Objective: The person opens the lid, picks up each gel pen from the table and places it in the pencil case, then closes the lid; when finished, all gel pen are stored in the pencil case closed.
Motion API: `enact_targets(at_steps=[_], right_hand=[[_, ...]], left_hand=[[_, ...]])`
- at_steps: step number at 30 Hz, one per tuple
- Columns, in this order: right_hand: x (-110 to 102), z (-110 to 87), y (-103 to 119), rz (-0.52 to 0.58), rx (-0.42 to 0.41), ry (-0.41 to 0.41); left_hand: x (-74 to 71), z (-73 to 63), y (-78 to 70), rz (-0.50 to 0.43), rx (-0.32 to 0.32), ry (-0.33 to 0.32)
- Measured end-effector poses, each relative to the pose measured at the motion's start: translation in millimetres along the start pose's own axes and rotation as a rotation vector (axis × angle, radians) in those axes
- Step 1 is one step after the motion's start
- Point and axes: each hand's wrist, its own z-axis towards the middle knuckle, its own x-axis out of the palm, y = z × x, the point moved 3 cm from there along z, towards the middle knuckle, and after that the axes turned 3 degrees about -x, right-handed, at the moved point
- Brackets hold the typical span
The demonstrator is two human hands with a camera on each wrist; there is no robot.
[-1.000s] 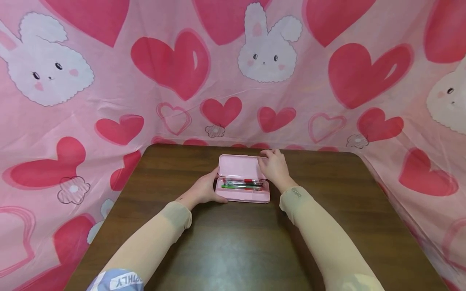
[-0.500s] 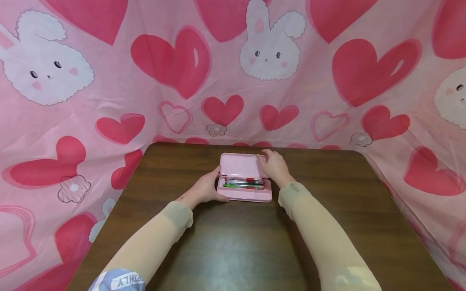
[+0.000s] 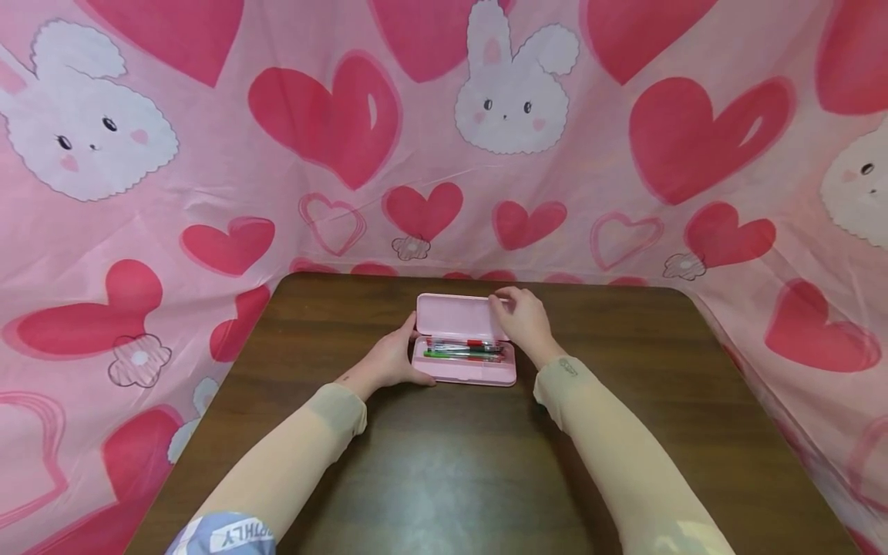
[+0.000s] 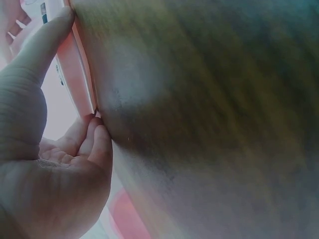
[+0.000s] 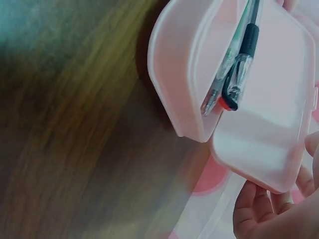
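A pink pencil case (image 3: 472,375) lies open on the table, its lid (image 3: 454,317) tipped back on the far side. Several pens (image 3: 465,350) with red, green and dark parts rest inside its tray. My left hand (image 3: 391,361) grips the tray's left end, thumb at the front and fingers round the back corner, as the left wrist view also shows. On the other side, my right hand (image 3: 525,321) holds the lid by its right edge. In the right wrist view, fingers (image 5: 251,201) reach behind the lid, and a black-grip pen (image 5: 242,67) leans on the tray's rim.
The brown wooden table (image 3: 430,462) extends all round the case, with its far edge just behind the lid. A pink cloth (image 3: 416,169) printed with hearts and rabbits hangs behind the table and along both sides.
The head view shifts very slightly. Both hands keep their places on the pencil case, and the lid stays tipped back.
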Motion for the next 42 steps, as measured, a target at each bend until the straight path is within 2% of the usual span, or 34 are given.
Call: enact_targets(at_steps=[6, 15, 22, 29, 36, 42], right_hand=[[-5.9, -11.3, 3.1, 0.041, -0.014, -0.008], [-13.4, -30.4, 4.6, 0.028, -0.135, 0.05], [-14.8, -45.0, 5.7, 0.019, -0.233, 0.098], [-18.3, -58.6, 7.6, -0.029, -0.328, 0.149], [-16.7, -74.6, 8.9, -0.107, -0.428, 0.166], [-12.9, -85.3, 7.1, -0.19, -0.456, 0.224]], left_hand=[[0.9, 1.0, -0.4, -0.027, 0.029, -0.016], [5.4, -0.9, 4.8, -0.042, 0.02, -0.027], [3.7, -2.1, 8.1, -0.024, 0.042, -0.044], [0.4, -3.0, 4.3, 0.009, 0.065, -0.04], [-1.3, -5.1, -0.3, 0.043, 0.091, -0.059], [-1.0, -6.1, -1.0, 0.037, 0.09, -0.042]])
